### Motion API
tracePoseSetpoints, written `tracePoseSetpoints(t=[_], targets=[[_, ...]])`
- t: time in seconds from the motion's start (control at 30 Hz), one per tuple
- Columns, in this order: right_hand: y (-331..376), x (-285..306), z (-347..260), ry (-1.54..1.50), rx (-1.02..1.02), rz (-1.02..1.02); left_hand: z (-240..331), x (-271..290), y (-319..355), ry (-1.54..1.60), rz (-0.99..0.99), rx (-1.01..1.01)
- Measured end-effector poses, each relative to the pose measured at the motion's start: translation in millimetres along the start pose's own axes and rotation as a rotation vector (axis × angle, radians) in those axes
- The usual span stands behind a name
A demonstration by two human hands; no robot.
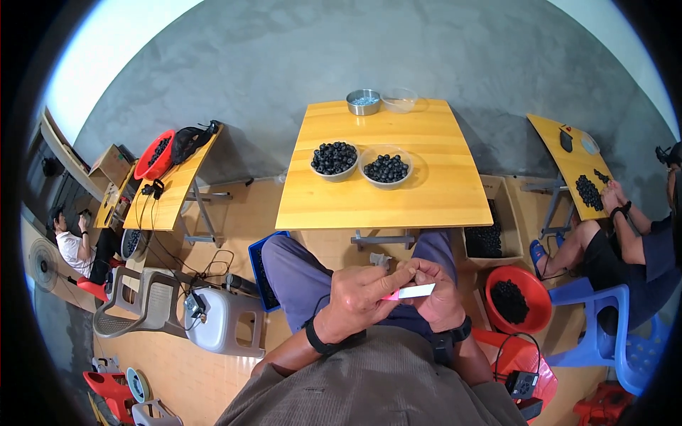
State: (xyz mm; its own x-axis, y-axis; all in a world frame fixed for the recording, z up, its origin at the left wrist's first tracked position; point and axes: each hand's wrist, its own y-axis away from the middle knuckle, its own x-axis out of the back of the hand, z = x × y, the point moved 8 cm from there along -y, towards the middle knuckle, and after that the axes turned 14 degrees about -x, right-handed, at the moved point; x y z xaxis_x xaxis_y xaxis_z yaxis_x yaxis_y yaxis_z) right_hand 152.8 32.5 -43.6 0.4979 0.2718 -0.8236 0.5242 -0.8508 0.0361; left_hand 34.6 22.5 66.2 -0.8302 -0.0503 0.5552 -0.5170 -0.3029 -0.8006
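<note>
Over my lap, my left hand (359, 292) and my right hand (438, 297) are brought together, fingertips meeting. A small flat white strip (416, 291) with a pink end sticks out from under my left fingers and lies across my right fingers. My left hand is closed on it. The right fingers are curled in a pinch; whatever they hold is hidden. Beyond my knees, a wooden table (305, 210) carries a pale bowl (334, 177) and a clear plastic bowl (387, 184), both heaped with black round pieces (335, 157). Neither hand touches the table.
At the table's back sit a metal bowl (364, 108) of light-blue bits and a clear bowl (400, 101). A carton (511, 238) and red basin (543, 305) stand right, a blue crate (256, 273) left. Co-workers sit at the right table (550, 142) and far left.
</note>
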Motion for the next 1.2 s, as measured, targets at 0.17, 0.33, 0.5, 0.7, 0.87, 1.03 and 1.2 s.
tracePoseSetpoints(t=[0.17,0.33,0.5,0.7,0.87,1.03,1.2], targets=[[1,-1,0,0.023,0.031,0.066,2,0,2,-0.001,0.065,-0.035],[4,-2,-1,0.02,0.029,0.145,3,1,4,0.005,0.107,-0.027],[1,-7,-1,-0.006,0.024,-0.005,4,1,4,0.006,0.098,-0.03],[4,-6,-5,0.059,0.051,-0.007,2,12,-1,0.01,0.07,0.023],[7,-8,-6,0.039,0.02,-0.014,0,6,0,-0.029,-0.022,0.032],[6,-8,-6,0.062,0.024,-0.017,-2,2,1,-0.048,-0.072,0.07],[5,-9,-7,0.086,0.018,-0.015,-4,3,-1,-0.038,-0.085,0.073]])
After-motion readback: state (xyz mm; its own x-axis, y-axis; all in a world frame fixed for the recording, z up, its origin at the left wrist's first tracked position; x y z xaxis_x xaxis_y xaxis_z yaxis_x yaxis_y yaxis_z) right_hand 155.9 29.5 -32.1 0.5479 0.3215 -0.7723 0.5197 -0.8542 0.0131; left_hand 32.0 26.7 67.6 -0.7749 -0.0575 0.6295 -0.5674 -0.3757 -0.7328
